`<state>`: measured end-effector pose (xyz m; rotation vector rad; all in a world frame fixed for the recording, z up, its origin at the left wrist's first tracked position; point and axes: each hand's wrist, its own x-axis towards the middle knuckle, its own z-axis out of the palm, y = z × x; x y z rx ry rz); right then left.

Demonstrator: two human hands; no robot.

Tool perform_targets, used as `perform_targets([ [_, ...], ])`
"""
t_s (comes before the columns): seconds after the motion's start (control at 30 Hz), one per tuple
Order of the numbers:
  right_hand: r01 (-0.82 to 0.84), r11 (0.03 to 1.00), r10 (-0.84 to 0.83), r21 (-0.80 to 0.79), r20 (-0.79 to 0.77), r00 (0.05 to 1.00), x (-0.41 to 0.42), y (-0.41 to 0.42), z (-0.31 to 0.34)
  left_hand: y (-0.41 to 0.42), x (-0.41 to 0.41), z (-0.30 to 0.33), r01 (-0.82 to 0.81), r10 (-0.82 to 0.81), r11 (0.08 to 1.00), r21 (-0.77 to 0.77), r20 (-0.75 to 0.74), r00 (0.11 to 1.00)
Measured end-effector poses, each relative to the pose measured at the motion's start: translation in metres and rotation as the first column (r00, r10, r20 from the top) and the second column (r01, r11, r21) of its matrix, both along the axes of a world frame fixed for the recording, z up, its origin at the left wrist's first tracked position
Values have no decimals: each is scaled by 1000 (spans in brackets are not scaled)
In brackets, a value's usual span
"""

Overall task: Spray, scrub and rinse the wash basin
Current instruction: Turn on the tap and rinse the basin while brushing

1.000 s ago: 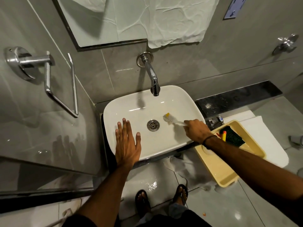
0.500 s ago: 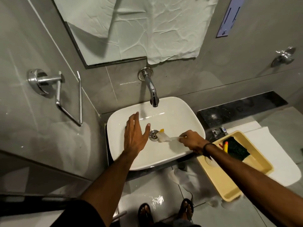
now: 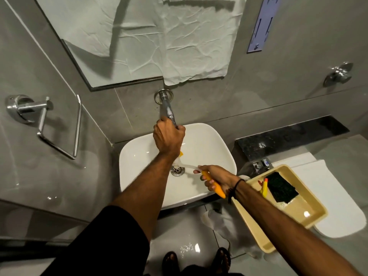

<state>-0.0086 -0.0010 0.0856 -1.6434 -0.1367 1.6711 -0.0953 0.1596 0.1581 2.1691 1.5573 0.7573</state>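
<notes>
The white wash basin (image 3: 215, 148) sits below a chrome wall tap (image 3: 166, 107), with its metal drain (image 3: 177, 169) in the middle. My left hand (image 3: 168, 137) is closed around the tap's spout end. My right hand (image 3: 216, 177) grips the yellow handle of a scrub brush (image 3: 212, 181). The brush's white neck reaches toward the drain, and its head is partly hidden under my left forearm.
A beige tray (image 3: 256, 234) holding a dark green scouring pad (image 3: 280, 187) and a yellow item rests on the closed white toilet lid (image 3: 338, 200) to the right. A chrome towel holder (image 3: 59, 124) projects from the left wall. A paper-covered mirror (image 3: 151, 36) hangs above. My sandalled feet are below.
My left hand rose from the basin's bowl and closed on the tap spout. My right hand kept the brush and drew back slightly toward the basin's right front. The camera tilted upward.
</notes>
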Motion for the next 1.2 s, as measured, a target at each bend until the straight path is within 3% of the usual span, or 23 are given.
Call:
perform_targets([
  [0.2, -46, 999, 45, -16, -62, 997, 1, -6, -9, -10, -16, -6, -7, 7, 1000, -16, -5, 1000],
  [0.4, 31, 999, -30, 22, -67, 997, -12, -7, -2, 17, -38, 1, 203, -194, 972, -118, 82, 978],
  [0.87, 85, 996, -85, -18, -22, 996, -6, -17, -8, 22, -34, 0, 254, -231, 959, -125, 174, 957],
  [1.2, 100, 995, -100, -8, -22, 995, -13, -24, -1, 29, -40, -1, 325, -246, 912, -251, 299, 922],
])
